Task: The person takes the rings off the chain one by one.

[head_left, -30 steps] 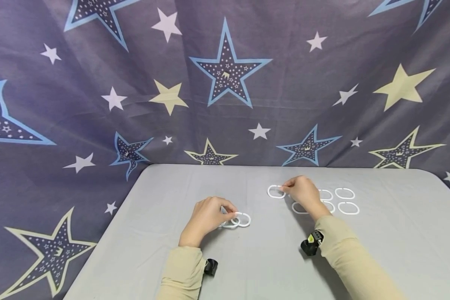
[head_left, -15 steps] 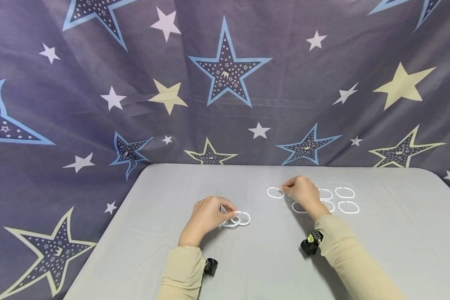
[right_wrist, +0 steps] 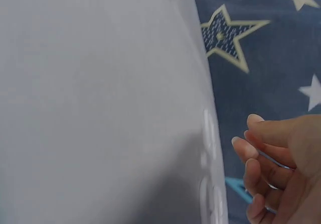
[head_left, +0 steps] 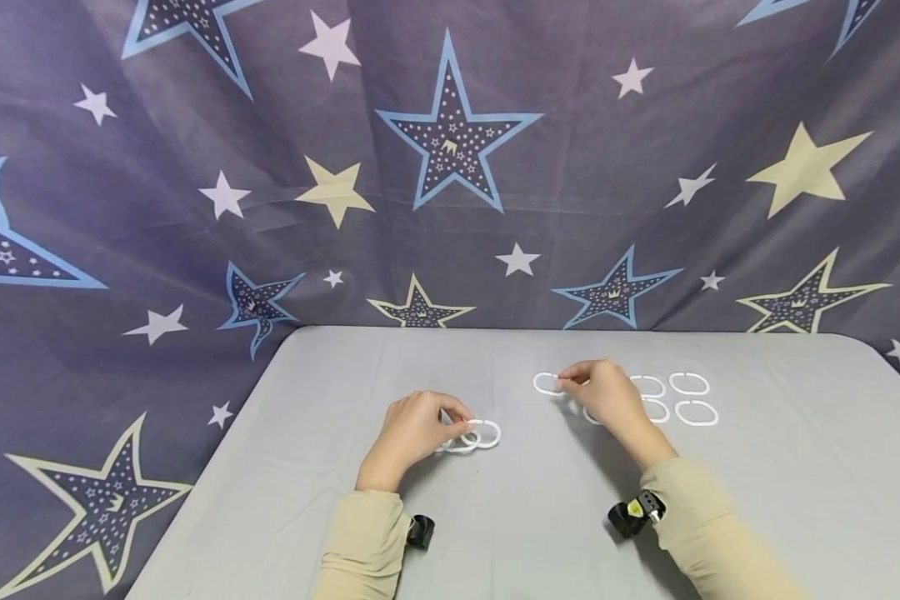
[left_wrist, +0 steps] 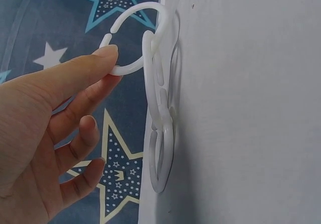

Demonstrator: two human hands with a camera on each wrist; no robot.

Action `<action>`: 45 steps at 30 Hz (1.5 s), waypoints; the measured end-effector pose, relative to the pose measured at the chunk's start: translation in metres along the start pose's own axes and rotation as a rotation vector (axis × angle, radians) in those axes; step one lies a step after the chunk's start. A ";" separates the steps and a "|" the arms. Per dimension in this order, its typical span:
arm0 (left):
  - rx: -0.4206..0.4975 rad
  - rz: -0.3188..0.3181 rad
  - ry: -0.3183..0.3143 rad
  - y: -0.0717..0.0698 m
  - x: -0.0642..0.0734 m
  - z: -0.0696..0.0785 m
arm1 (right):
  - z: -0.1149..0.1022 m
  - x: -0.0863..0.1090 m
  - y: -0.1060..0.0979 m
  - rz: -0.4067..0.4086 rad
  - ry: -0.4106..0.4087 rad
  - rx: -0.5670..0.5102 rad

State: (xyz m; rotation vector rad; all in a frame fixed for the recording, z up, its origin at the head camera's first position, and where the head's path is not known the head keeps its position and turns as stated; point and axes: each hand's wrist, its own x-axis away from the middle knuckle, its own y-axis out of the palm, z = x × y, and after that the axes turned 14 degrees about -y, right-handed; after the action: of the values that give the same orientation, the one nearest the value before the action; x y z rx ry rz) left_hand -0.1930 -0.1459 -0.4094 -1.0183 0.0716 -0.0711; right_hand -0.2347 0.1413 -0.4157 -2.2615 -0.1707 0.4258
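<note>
My left hand [head_left: 416,429] pinches a white oval plastic link [left_wrist: 164,20] between thumb and index finger; a small gap shows in its ring. Other white links [left_wrist: 149,83] are hooked to it and trail down to the tabletop in the left wrist view. In the head view the chain is partly hidden behind the left hand. My right hand [head_left: 607,396] hovers over the table, its fingers loosely bent with nothing between them in the right wrist view. Just beyond its fingertips in the head view, a single white link [head_left: 536,383] lies flat.
Several more white links [head_left: 690,394] lie in two rows at the table's back right, some partly covered by my right hand. The light grey tabletop [head_left: 525,517] ends at a dark star-patterned cloth [head_left: 450,250] hanging behind it.
My right hand has risen slightly from the single link and its wrist has shifted back toward me and to the right. The left hand holds almost still with its link.
</note>
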 end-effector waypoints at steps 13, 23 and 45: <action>0.014 0.002 0.005 0.000 0.000 -0.001 | -0.038 0.019 0.033 0.020 -0.100 -0.093; 0.023 0.005 -0.003 -0.001 -0.001 -0.003 | -0.065 0.025 0.059 0.014 -0.094 -0.153; 0.046 0.033 -0.030 -0.008 0.000 -0.009 | -0.071 0.026 0.064 0.062 -0.100 -0.144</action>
State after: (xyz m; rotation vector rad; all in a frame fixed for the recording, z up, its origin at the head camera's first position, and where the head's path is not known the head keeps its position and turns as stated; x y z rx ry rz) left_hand -0.1939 -0.1576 -0.4076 -0.9720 0.0598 -0.0270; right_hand -0.1859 0.0559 -0.4263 -2.3929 -0.1890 0.5765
